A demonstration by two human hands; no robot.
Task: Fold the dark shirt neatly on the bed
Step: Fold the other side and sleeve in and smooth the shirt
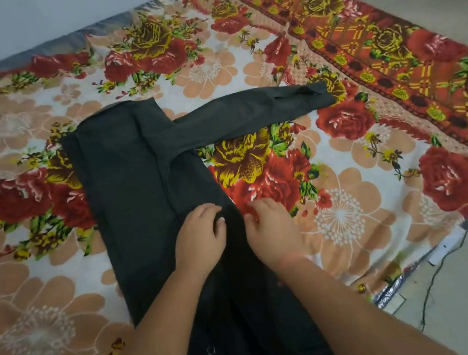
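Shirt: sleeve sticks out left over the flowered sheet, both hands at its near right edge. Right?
No. In the head view the sleeve sticks out right from the shirt over the flowered sheet; left hand and right hand are at its near right edge.

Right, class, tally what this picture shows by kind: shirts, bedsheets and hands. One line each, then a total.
dark shirt: 1
floral bedsheet: 1
hands: 2, left hand and right hand
Total: 4
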